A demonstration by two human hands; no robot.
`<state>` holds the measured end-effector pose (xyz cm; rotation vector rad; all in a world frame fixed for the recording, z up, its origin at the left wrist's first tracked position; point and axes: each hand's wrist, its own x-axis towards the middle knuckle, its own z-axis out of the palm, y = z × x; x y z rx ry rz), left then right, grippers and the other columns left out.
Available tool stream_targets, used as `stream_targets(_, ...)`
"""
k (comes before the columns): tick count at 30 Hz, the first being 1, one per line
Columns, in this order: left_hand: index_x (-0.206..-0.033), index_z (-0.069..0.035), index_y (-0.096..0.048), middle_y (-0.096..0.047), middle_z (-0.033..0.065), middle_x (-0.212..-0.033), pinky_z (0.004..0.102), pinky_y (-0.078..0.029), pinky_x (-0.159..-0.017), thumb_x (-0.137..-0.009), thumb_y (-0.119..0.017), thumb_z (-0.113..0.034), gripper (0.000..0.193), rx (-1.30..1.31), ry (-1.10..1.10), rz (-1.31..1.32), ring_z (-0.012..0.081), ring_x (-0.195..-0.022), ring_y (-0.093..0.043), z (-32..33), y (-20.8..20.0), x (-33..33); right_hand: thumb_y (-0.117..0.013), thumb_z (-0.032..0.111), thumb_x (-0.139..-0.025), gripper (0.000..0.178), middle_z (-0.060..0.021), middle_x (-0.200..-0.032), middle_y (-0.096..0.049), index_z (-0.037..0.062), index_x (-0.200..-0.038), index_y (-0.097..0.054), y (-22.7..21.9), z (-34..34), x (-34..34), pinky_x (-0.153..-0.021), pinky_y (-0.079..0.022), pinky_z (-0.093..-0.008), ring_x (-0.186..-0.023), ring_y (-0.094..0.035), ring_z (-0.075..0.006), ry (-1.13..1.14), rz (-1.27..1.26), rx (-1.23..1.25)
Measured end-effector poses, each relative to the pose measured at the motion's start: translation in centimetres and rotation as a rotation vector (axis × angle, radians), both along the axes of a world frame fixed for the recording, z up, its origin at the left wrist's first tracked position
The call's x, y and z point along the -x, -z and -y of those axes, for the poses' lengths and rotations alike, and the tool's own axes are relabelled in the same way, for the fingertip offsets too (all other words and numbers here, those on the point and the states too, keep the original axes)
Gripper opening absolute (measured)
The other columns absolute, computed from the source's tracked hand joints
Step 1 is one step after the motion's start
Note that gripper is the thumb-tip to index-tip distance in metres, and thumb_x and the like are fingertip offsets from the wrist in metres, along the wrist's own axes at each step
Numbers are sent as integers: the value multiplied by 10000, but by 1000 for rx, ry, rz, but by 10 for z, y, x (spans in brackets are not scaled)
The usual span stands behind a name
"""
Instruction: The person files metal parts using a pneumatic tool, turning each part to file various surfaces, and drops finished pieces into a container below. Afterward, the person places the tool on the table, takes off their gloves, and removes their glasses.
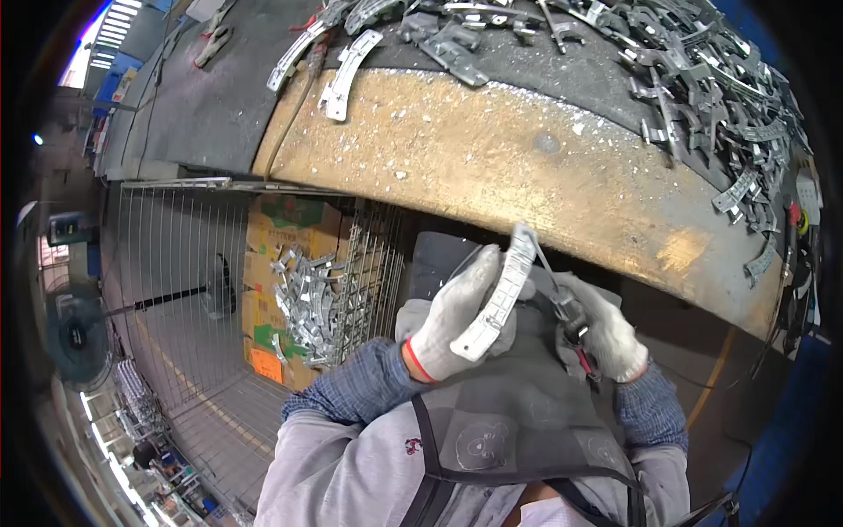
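Note:
My left hand (461, 299), in a white knit glove with a red cuff edge, is closed around a curved silvery metal casting (505, 294). The casting is a long, narrow arc with a gridded face and a hole near its lower end. My right hand (606, 325), gloved in white too, grips a hand tool (568, 312) with a thin metal shaft, a dark body and a red part below. The shaft's tip comes up close to the casting's upper end; whether they touch I cannot tell. Both hands are in front of the bench's near edge, above my dark apron (527, 395).
Across the front runs a bench with a worn wooden edge (421, 149), strewn with metal chips. Castings are heaped (702, 88) at its far right; another casting (351, 75) lies near the left corner. Below left, a wire cage (184, 290) holds a cardboard-lined pile of castings (307, 299).

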<state>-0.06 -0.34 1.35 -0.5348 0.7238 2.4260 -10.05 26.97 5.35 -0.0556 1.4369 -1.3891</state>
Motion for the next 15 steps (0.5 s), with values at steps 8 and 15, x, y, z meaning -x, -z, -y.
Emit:
stream_targets(8,-1174,-20,-773,-656,95,-578,239,-376,-260,-1169,-367,-656,755,-53,495,287,130,-332,-531,20,2,38,-781,576,-950,663,-105,-768,-662,260,-1521,-668,-55,0,11,-546,-565,-437,-642,-729,-303,-853,-1285,-171)
stream_targets(15,-1064,-35,-790,-636,82,-554,244,-360,-260,-1163,-419,-642,718,165,589,234,119,-335,-527,14,3,42,-705,610,-999,577,-104,-691,-596,383,-1525,-631,-71,13,18,-460,-511,-440,-550,-676,-285,-1076,-1307,-270)
